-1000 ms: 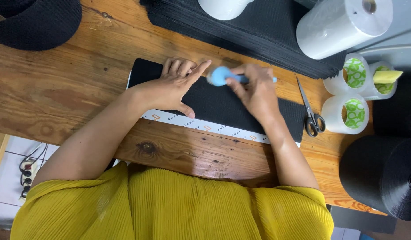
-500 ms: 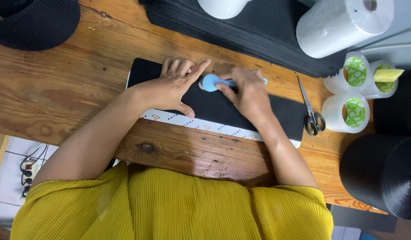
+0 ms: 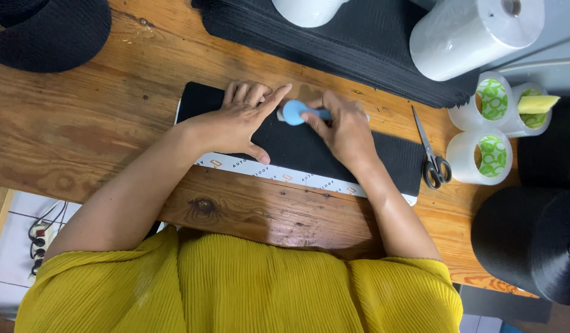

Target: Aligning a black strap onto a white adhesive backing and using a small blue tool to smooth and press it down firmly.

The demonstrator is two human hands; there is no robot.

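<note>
Here, a wooden table (image 3: 81, 142) carried everything. A stack of black fabric (image 3: 371, 43) lay along its far edge, a black thread cone (image 3: 537, 243) stood at the right, and a white paper roll (image 3: 476, 34) sat on the stack.

Near the front edge lay a black strip (image 3: 297, 145) over a white ruler (image 3: 285, 174).

The left hand (image 3: 235, 120) rested flat on the strip, fingers spread and nearly straight, thumb reaching toward the ruler, forefinger tip touching a blue tool (image 3: 295, 112). The right hand (image 3: 343, 129) was curled shut on the tool's handle, pressing its round head onto the strip just beside the left forefinger. The two hands were close together, almost touching.

Scissors (image 3: 430, 154) lay closed right of the strip, near three clear tape rolls (image 3: 482, 154).
</note>
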